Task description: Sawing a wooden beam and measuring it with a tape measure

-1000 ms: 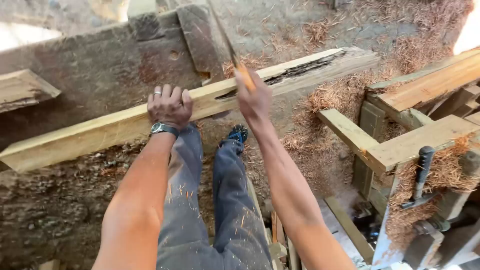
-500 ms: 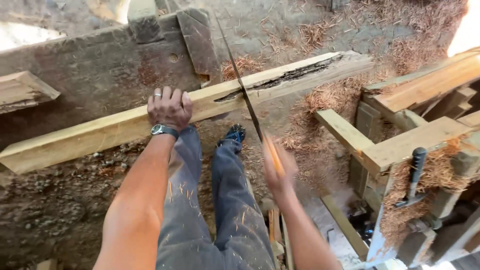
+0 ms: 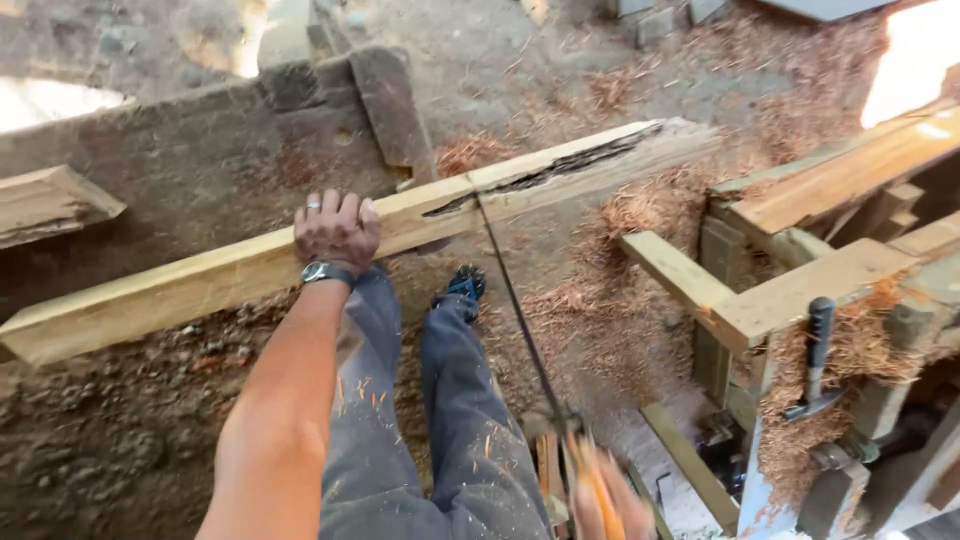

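A long pale wooden beam (image 3: 200, 275) lies slantwise across a dark, worn workbench (image 3: 180, 160). My left hand (image 3: 336, 228), with a wristwatch and a ring, presses flat on top of the beam. A hand saw with a thin blade (image 3: 515, 310) sits in a cut in the beam, just right of my left hand. My right hand (image 3: 600, 492), blurred at the bottom edge, grips the saw's orange handle, drawn far back toward me. Beyond the cut, the beam's right end (image 3: 590, 160) is cracked and dark.
My legs in grey trousers and one blue shoe (image 3: 462, 285) stand under the beam. Wood shavings (image 3: 620, 300) cover the ground. At right stands a wooden frame of pale bars (image 3: 790, 290), with a black-handled hammer (image 3: 815, 360) hanging on it.
My right hand has pulled the saw back toward me, from up at the beam down to the bottom edge of view. My left hand has stayed on the beam.
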